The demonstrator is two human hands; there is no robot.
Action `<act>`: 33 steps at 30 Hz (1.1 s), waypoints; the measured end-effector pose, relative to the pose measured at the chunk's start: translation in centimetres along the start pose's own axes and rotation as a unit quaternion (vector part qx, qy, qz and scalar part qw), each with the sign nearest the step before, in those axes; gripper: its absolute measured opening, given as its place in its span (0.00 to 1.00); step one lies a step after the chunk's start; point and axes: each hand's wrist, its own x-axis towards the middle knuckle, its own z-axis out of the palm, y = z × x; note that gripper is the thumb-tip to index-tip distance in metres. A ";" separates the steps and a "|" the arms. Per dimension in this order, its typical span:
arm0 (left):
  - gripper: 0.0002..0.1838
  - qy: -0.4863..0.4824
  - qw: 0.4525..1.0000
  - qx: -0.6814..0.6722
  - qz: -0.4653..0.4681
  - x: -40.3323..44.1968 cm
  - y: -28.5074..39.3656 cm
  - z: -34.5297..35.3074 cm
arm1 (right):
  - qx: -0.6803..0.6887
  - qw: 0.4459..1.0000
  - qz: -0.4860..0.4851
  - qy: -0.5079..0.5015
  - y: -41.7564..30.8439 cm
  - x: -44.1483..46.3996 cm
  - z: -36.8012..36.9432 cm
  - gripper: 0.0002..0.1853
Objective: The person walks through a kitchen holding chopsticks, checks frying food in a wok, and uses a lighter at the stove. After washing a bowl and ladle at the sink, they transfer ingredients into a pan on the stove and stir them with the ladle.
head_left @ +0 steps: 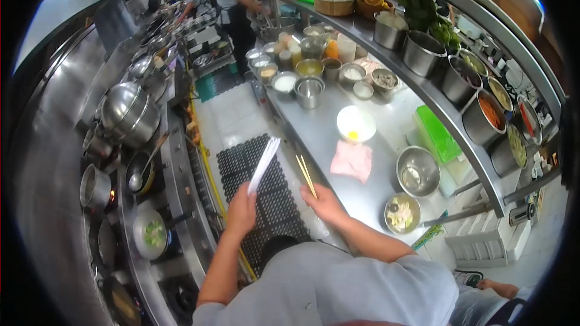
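Any print on the white strips (264, 163) or on nearby containers: too small or blurred to read. Strips are a slim bundle, fanned slightly at the top.

Room: straight ahead of the fingers, an aisle with a black perforated mat (241, 163) and pale tiles; mat also runs below and between both hands. Steel counter (314, 127): front edge just beyond and right of the right-hand fingers. Steel shelf (396, 57) hangs over the counter's far side, well right of them. Left of the left-hand fingers: yellow pipe (203, 148), then the stove line, with a pan (140, 229) of green food well apart. A person in an apron (234, 6) stands far up the aisle.

Left hand (243, 208): fingers curled round the strips' lower end, bundle sticking up and away, tilted right. Right hand (324, 203): thumb and fingers pinching the lower ends of thin yellowish sticks (307, 176), tips pointing up-left, slightly spread. Strips and sticks apart, aisle floor between.

Nearest on the counter, right of and beyond the right-hand fingers: pink cloth (351, 160); past it, white bowl (362, 113) with something yellow inside. Farther right, steel bowl (423, 157), green board (438, 136) behind it.
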 end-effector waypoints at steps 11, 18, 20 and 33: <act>0.16 0.078 0.945 0.070 0.309 56.2 7.2 -1.8 | 0.056 0.969 0.140 0.196 3.5 14.2 0.1 0.13; 0.15 0.090 0.899 0.163 0.396 84.6 18.1 6.8 | 0.048 0.936 0.106 0.332 -4.8 26.7 3.7 0.12; 0.16 0.093 0.911 0.191 0.354 88.1 20.2 9.2 | 0.066 0.925 0.112 0.357 -4.0 28.0 4.2 0.13; 0.14 0.179 0.917 -0.044 0.353 77.4 2.8 6.8 | 0.051 0.917 0.155 0.365 -1.8 33.7 -1.1 0.17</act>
